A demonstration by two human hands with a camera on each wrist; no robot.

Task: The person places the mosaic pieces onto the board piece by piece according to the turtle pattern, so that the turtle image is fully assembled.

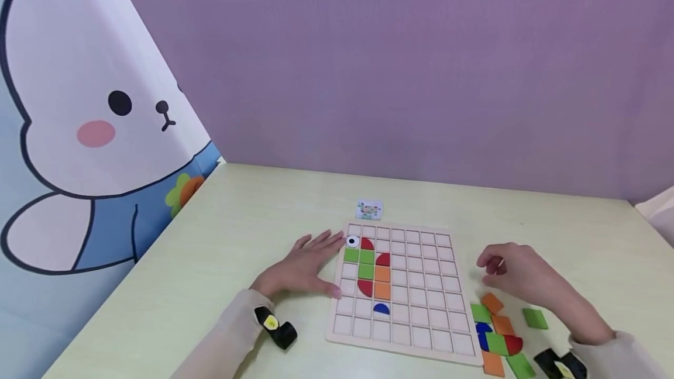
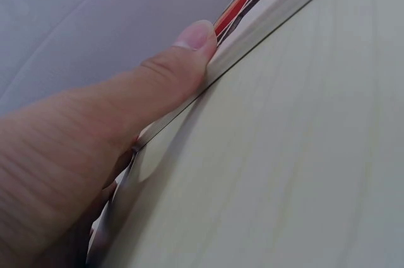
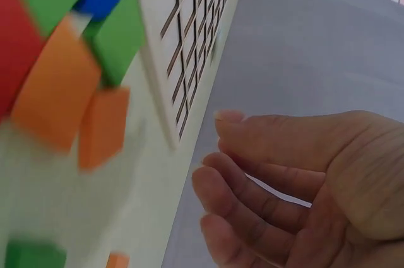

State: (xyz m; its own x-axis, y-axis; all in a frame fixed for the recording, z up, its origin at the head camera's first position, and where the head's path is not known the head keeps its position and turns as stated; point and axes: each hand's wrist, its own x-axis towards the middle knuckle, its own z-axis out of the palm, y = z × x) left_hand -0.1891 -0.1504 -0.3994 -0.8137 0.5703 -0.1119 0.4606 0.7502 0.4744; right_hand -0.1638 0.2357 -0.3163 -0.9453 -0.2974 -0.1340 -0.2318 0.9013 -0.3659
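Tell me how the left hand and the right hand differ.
The left hand touches the left edge of the grid board; the right hand is apart from the board, off its right side near the loose tiles.
The left hand's fingers are spread and fairly straight, while the right hand's are bent.
Both are bare, and neither holds a tile.

Pale wood-look table (image 1: 253, 209) here, plain purple backdrop (image 1: 400, 75) behind it, and off to the left a light-blue sheet (image 1: 26, 320) with a huge cartoon animal (image 1: 79, 69), pink cheek and all. Light's pretty soft tbh.
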